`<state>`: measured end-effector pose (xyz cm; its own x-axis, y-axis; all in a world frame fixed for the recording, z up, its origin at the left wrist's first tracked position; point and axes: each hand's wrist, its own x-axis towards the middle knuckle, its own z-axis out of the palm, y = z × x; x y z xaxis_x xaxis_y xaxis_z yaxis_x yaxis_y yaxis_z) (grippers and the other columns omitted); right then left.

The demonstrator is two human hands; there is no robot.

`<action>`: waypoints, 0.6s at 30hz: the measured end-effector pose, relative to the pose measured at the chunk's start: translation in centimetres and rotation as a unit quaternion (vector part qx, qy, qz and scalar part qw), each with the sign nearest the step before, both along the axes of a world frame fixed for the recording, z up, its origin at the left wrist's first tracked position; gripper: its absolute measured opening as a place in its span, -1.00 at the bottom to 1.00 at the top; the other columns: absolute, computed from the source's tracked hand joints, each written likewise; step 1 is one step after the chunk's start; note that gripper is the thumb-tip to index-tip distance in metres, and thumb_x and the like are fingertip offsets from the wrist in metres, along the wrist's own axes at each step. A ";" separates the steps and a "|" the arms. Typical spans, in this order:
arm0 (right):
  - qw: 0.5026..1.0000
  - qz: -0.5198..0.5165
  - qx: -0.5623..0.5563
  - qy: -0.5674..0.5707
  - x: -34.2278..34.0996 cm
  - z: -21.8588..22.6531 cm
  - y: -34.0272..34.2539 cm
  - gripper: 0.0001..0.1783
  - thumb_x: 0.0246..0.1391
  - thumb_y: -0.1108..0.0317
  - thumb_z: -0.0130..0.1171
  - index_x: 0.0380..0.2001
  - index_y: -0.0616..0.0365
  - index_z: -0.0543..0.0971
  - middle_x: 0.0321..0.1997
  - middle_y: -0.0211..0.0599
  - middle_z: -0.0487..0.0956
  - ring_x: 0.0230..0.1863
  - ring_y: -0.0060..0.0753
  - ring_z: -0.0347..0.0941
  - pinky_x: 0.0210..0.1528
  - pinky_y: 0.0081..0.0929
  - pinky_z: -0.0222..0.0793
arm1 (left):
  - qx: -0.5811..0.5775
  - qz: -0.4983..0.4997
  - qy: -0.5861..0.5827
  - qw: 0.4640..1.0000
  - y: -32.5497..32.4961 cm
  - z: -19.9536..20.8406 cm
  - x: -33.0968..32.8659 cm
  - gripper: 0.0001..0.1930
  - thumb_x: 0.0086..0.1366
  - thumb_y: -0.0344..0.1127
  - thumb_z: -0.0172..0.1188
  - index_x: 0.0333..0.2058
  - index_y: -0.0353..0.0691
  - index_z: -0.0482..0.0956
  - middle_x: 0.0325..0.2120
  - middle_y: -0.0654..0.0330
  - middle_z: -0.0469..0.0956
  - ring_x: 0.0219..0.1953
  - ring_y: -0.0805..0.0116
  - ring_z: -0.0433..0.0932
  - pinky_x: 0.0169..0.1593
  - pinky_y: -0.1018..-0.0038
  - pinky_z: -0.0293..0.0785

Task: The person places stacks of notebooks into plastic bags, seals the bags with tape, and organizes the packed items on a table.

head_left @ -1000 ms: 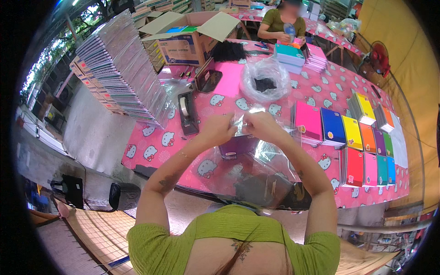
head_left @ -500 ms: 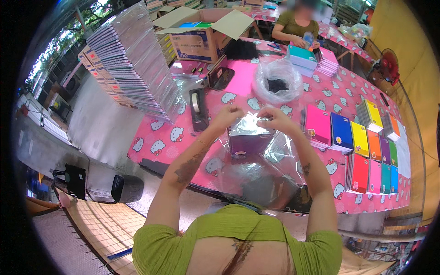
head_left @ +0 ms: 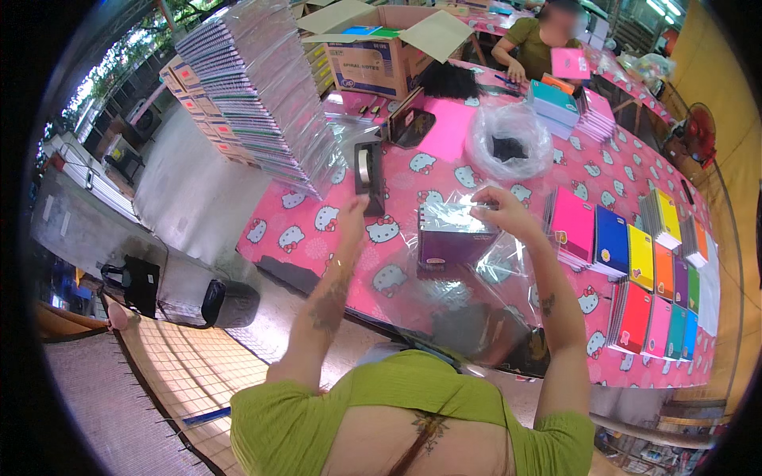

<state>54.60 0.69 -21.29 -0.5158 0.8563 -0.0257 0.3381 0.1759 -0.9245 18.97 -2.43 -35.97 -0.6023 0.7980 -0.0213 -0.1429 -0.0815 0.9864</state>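
Observation:
A purple spiral notebook stack [head_left: 456, 247] lies before me, with clear plastic wrap [head_left: 488, 274] over and around it, trailing toward the table's front edge. My right hand [head_left: 502, 213] pinches the plastic at the stack's far right corner, thumb and fingers curled. Away to the left, my left hand [head_left: 355, 213] is at the near end of a black tape dispenser [head_left: 367, 176]. Its fingers look drawn together; whether tape is between them is too blurred to tell.
Tall wrapped notebooks [head_left: 258, 95] rise at the left. An open carton [head_left: 365, 67], a phone [head_left: 411, 127] and a plastic bag ring [head_left: 510, 147] lie farther back. Coloured notebooks [head_left: 627, 254] stand in rows at the right. Across the table, a co-worker [head_left: 540, 44] holds a pink notebook.
My left hand has left the wrapped stack and moved left to the tape dispenser. My right hand stays at the plastic. The co-worker now holds up a pink notebook. The view has shifted slightly.

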 end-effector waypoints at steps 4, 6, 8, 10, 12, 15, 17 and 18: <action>1.000 0.021 -0.012 -0.003 -1.5 0.7 -0.3 -0.61 0.02 0.24 0.36 -0.13 0.20 0.55 -0.20 -0.45 0.53 -0.22 -0.61 0.42 -0.19 -0.59 0.34 | -0.004 -0.023 -0.048 0.999 -2.5 -2.9 -2.8 -0.81 0.24 -0.31 0.23 -0.34 -0.36 0.63 -0.40 0.05 0.65 -0.42 0.17 0.64 -0.31 0.32 0.54; 1.000 0.015 -0.013 -0.015 -1.2 0.2 -0.3 -0.61 0.02 0.25 0.36 -0.12 0.19 0.55 -0.20 -0.44 0.53 -0.21 -0.61 0.42 -0.18 -0.58 0.35 | -0.189 -0.061 0.373 0.906 -2.5 0.2 -5.5 -0.74 0.22 -0.25 0.22 -0.38 -0.41 0.62 -0.44 -0.06 0.64 -0.43 0.07 0.63 -0.32 0.26 0.54; 0.999 -0.019 -0.002 -0.027 0.2 0.4 -0.6 -0.62 0.02 0.25 0.35 -0.12 0.19 0.55 -0.20 -0.42 0.52 -0.20 -0.60 0.42 -0.17 -0.57 0.36 | -0.292 -0.108 0.613 0.726 -1.2 7.9 -2.7 -0.75 0.16 -0.18 0.20 -0.37 -0.26 0.65 -0.52 -0.05 0.60 -0.40 0.00 0.62 -0.26 0.18 0.54; 0.999 -0.023 0.027 0.001 0.1 0.0 -0.4 -0.62 -0.01 0.25 0.36 -0.12 0.16 0.58 -0.29 -0.41 0.55 -0.28 -0.59 0.45 -0.21 -0.56 0.39 | -0.070 -0.210 0.609 0.761 -1.4 15.4 1.7 -0.76 0.16 -0.19 0.21 -0.38 -0.26 0.65 -0.52 0.01 0.61 -0.41 0.03 0.61 -0.32 0.21 0.50; 1.000 -0.010 0.006 0.025 -1.0 0.1 -0.5 -0.61 -0.01 0.25 0.36 -0.12 0.17 0.59 -0.33 -0.41 0.57 -0.30 -0.58 0.47 -0.22 -0.56 0.41 | 0.084 -0.428 0.550 0.712 0.6 19.7 4.6 -0.76 0.14 -0.18 0.25 -0.40 -0.26 0.64 -0.55 0.04 0.59 -0.45 0.11 0.60 -0.37 0.24 0.45; 1.000 -0.011 -0.001 0.028 0.0 -0.3 -0.1 -0.61 0.00 0.25 0.35 -0.11 0.18 0.58 -0.33 -0.40 0.57 -0.29 -0.58 0.48 -0.22 -0.54 0.42 | 0.145 -0.567 0.610 0.535 5.6 23.5 10.6 -0.72 0.14 -0.13 0.31 -0.43 -0.27 0.63 -0.57 0.08 0.58 -0.51 0.23 0.56 -0.37 0.33 0.44; 1.000 -0.025 -0.003 0.018 0.2 -0.3 -0.2 -0.57 -0.01 0.21 0.36 -0.10 0.18 0.58 -0.32 -0.36 0.58 -0.27 -0.55 0.49 -0.20 -0.52 0.43 | 0.046 -0.628 0.633 0.449 9.3 23.0 12.9 -0.68 0.15 -0.09 0.32 -0.43 -0.29 0.62 -0.57 0.10 0.58 -0.51 0.30 0.55 -0.34 0.37 0.44; 1.000 -0.019 0.007 0.012 -0.6 -0.4 -0.2 -0.57 -0.02 0.20 0.37 -0.10 0.18 0.58 -0.31 -0.35 0.58 -0.27 -0.53 0.50 -0.19 -0.52 0.43 | -0.051 -0.703 0.554 0.443 11.9 19.4 11.4 -0.61 0.20 -0.01 0.27 -0.43 -0.31 0.63 -0.59 0.21 0.58 -0.50 0.35 0.54 -0.31 0.40 0.46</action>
<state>54.01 0.50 -21.73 -0.4829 0.8756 -0.0015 0.3233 0.1768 -0.9296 30.40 9.44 -16.54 0.8033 0.4292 -0.4129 0.5940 -0.6276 0.5033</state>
